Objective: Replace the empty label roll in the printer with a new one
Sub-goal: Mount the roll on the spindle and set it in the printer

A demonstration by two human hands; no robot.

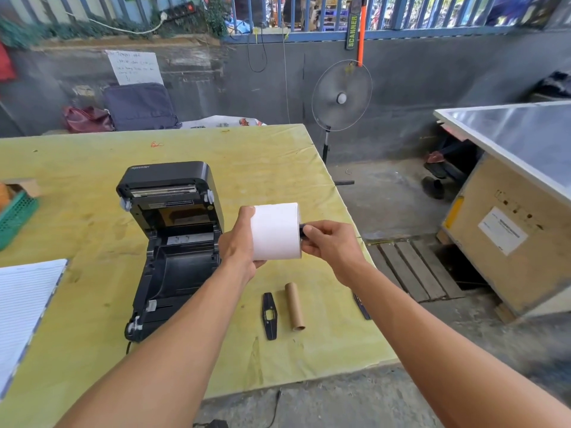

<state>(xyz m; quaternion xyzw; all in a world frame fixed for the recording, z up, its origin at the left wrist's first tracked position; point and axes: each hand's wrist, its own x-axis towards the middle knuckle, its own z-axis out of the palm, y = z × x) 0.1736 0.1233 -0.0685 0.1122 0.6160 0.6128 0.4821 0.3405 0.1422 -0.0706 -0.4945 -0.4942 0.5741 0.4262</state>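
Note:
A black label printer (173,242) stands on the yellow table (92,186) with its lid up and its roll bay bare. Just right of it, above the table, my left hand (239,242) grips a full white label roll (276,231) by its left end. My right hand (332,247) pinches a black spindle (302,232) that sticks out of the roll's right end. An empty brown cardboard core (294,306) lies on the table below the roll. Beside the core lies a flat black roll guide (269,316). A second black guide (362,307) shows partly under my right forearm.
A lined notebook (24,316) lies at the table's left edge, a green basket (15,216) behind it. The table's right edge runs close to my right arm. A standing fan (341,95) and a wooden crate (509,242) stand on the floor to the right.

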